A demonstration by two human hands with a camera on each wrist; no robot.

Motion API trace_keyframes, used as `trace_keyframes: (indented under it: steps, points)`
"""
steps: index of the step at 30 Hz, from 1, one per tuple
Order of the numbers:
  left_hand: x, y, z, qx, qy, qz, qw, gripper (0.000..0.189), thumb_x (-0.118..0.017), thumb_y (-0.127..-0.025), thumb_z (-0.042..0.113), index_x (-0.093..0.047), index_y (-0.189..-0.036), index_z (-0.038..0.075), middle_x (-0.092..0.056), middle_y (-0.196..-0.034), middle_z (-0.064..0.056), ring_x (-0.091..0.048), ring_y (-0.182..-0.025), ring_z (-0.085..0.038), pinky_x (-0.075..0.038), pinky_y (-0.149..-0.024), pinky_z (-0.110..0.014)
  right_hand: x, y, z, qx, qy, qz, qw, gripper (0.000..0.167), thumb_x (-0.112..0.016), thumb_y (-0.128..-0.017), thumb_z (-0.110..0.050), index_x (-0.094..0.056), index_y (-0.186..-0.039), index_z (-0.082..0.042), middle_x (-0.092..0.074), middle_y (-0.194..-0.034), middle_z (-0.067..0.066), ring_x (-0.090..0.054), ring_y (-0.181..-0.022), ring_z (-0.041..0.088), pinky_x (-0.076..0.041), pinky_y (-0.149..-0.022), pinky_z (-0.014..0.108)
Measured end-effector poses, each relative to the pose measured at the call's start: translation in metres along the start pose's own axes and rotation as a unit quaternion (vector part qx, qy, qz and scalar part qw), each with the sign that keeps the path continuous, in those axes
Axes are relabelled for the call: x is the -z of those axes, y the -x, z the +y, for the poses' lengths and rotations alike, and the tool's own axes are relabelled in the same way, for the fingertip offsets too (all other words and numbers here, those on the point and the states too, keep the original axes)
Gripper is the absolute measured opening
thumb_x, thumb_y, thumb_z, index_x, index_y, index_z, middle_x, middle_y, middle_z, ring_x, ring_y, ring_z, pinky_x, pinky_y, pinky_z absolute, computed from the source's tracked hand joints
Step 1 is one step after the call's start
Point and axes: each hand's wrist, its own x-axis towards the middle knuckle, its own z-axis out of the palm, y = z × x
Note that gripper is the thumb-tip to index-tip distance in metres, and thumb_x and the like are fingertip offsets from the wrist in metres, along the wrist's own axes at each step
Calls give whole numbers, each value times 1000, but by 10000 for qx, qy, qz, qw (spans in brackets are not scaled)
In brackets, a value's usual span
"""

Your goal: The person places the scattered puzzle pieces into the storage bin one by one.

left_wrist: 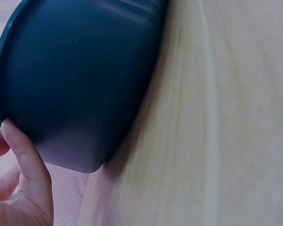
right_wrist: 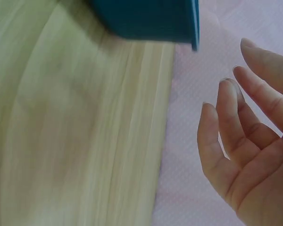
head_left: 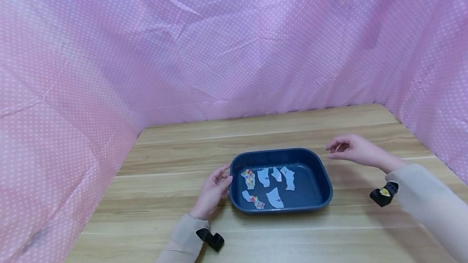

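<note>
A dark blue rectangular tray [head_left: 310,200] sits on the wooden table with several torn paper pieces lying flat inside. Two of them, a piece at the left [head_left: 249,178] and a lower one [head_left: 258,203], carry bright red and yellow print; the others, such as a white scrap [head_left: 275,198], are mostly pale with small marks. My left hand [head_left: 213,190] holds the tray's left end, thumb and fingers at the rim; the left wrist view shows the thumb [left_wrist: 26,155] against the outer wall. My right hand [head_left: 356,149] hovers right of the tray, fingers loosely bent, holding nothing.
The wooden table [head_left: 175,153] extends around the tray on every side. Pink cloth with white dots [head_left: 219,52] hangs behind the table and along its left and right sides. A black strap device [head_left: 384,194] is worn on each wrist.
</note>
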Motion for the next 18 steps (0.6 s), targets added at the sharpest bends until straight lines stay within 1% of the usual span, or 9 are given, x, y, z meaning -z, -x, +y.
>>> trace_keyframes:
  steps: [2,7,13,15,18]
  points:
    - [0,0,0,10,-11,-8,10000,43,-54,-95,8,-47,-138,6,-52,-97,-5,-51,-77,-13,-46,-64,-23,3,6,6,-74,74,30,9999,17,-69,-84,-9,-67,-99,0,-68,-89,4,-57,-73,-3,-49,-64,22]
    - [0,1,0,57,16,18,10000,43,-54,-95,7,-47,-137,6,-53,-97,-6,-51,-77,-13,-46,-64,-23,11,21,20,-294,322,156,9989,19,-69,-84,-11,-67,-100,0,-66,-84,-4,-55,-72,-5,-47,-63,22]
    - [-1,2,-1,44,-15,12,10000,43,-55,-95,8,-47,-137,6,-53,-98,-6,-52,-77,-13,-46,-65,-24,18,41,41,-376,594,362,9969,23,-71,-82,-11,-66,-100,2,-63,-82,-9,-53,-70,-6,-45,-60,21]
    - [-1,2,-1,64,-20,9,10000,43,-55,-95,8,-48,-137,7,-52,-98,-6,-52,-78,-13,-47,-65,-24,21,47,47,-480,678,346,9959,26,-72,-82,-11,-65,-101,4,-63,-82,-9,-53,-70,-8,-46,-60,21]
    - [0,1,-1,83,-36,-11,10000,43,-56,-95,10,-48,-137,8,-52,-99,-6,-52,-78,-13,-47,-66,-25,26,57,55,-779,735,200,9940,33,-72,-82,-13,-63,-105,9,-63,-84,-5,-53,-70,-9,-47,-59,21]
